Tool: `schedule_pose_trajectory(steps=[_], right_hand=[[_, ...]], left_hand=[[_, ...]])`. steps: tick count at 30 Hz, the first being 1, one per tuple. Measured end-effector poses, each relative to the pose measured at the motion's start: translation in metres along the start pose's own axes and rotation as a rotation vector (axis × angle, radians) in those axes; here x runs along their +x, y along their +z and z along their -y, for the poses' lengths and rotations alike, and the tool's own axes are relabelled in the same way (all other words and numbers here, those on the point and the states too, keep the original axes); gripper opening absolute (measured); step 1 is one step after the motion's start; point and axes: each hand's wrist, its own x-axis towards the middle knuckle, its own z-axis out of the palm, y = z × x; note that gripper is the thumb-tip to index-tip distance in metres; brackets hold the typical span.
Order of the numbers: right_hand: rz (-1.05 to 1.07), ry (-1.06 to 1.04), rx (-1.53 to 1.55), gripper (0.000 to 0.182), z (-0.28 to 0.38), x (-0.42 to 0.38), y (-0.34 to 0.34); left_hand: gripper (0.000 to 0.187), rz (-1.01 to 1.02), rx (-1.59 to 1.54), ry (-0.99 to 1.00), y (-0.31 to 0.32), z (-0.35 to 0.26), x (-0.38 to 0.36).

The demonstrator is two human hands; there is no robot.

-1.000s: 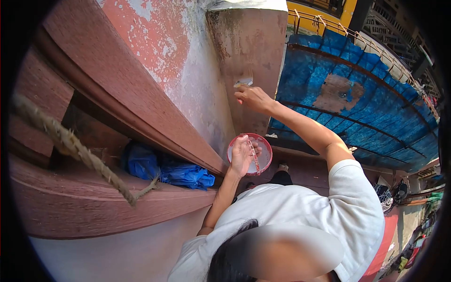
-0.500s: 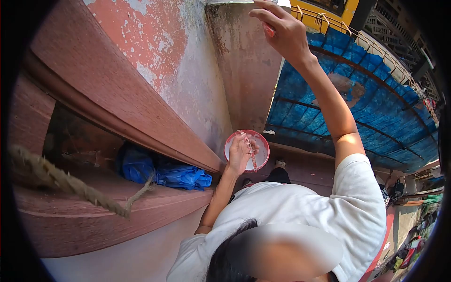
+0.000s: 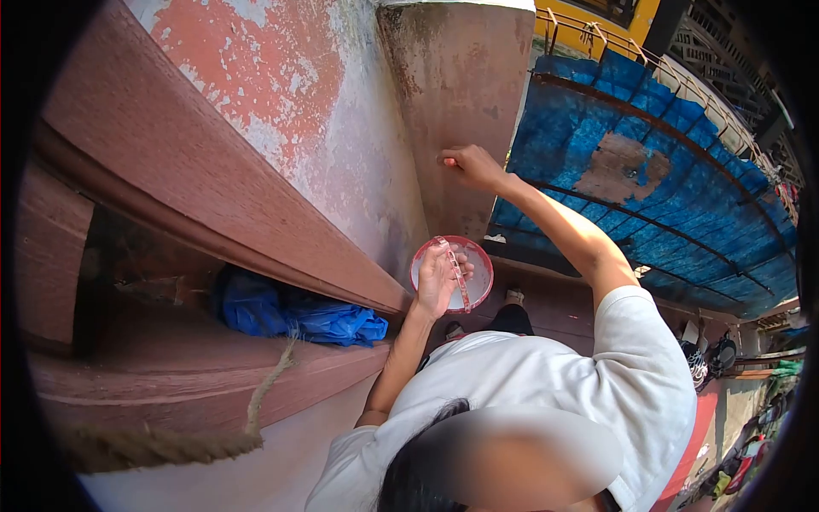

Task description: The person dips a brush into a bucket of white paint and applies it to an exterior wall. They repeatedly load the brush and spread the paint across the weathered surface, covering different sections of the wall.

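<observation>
Working close to the pillar [image 3: 456, 85], you keep your right hand [image 3: 476, 168] curled around a mostly hidden red item [image 3: 450, 162]. Your left hand [image 3: 435, 286] grips the strap [image 3: 460, 277] of the bucket [image 3: 482, 277] below; moving on likely calls for keeping it level.

Outdoors, daylight from the upper right. Peeling wall [image 3: 247, 85] at upper left, red-pink with whitish patches. Meets brownish, stained pillar [image 3: 461, 77], pale on top. Right of pillar: weathered blue sheet [image 3: 559, 128], dark ribs across, brown patch [image 3: 623, 168], thin metal rods [image 3: 597, 32] along top edge. Yellow wall [image 3: 646, 21] behind. Left: reddish-brown wooden beams [image 3: 213, 162], crumpled blue plastic [image 3: 337, 324] in the gap between, frayed rope [image 3: 271, 388] in front. Pale wall [image 3: 290, 452] below. Dark reddish floor [image 3: 563, 307]. Clutter [image 3: 751, 456] at far right, too small to identify.
</observation>
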Motion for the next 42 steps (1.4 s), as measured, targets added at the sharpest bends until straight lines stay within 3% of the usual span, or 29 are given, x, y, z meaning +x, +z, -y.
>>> schedule_pose_trajectory(steps=[2,5,10,13,15,17,19,23,28,31,37,40,42], right_hand=[[-0.135,0.03,0.049,0.016,0.005,0.029,-0.047],[-0.427,-0.158,0.027,0.016,0.052,0.053,-0.129],[-0.831,-0.56,-0.458,0.015,0.114,0.032,-0.193],[-1.057,-0.526,-0.24,0.019,0.097,-0.002,-0.183],[-1.071,-0.195,0.176,0.016,0.092,-0.038,-0.159],[-0.964,0.229,0.517,0.014,0.091,-0.077,-0.136],[-0.816,0.534,0.669,0.012,0.08,-0.112,-0.101],[-0.516,0.791,0.705,0.011,0.079,-0.168,-0.029],[-0.148,0.698,0.672,0.013,0.086,-0.182,0.049],[0.137,0.582,0.501,0.017,0.069,-0.198,0.105],[0.247,0.487,0.404,0.024,0.061,-0.196,0.098],[0.139,0.56,0.379,0.025,0.067,-0.182,0.063],[-0.044,0.58,0.421,0.018,0.067,-0.18,0.042]], left_hand=[[0.041,0.004,-0.007,-0.007,0.0,0.0,0.001],[0.041,0.013,-0.011,-0.002,0.0,0.0,0.002],[0.043,-0.018,0.013,-0.016,-0.001,0.001,0.003],[0.048,-0.001,0.069,-0.033,-0.003,0.003,0.003],[0.051,-0.015,0.11,-0.036,-0.001,0.003,0.001],[0.055,-0.006,0.143,-0.05,0.001,0.002,0.001],[0.058,0.015,0.174,-0.065,0.004,-0.001,-0.001],[0.064,0.038,0.232,-0.07,0.003,0.002,0.0],[0.068,0.038,0.357,-0.103,0.003,0.007,0.004],[0.068,0.029,0.377,-0.125,0.005,0.01,0.004],[0.069,0.056,0.382,-0.135,0.004,0.007,0.004],[0.07,0.058,0.352,-0.112,0.003,0.008,0.006],[0.07,0.056,0.331,-0.099,0.002,0.009,0.006]])
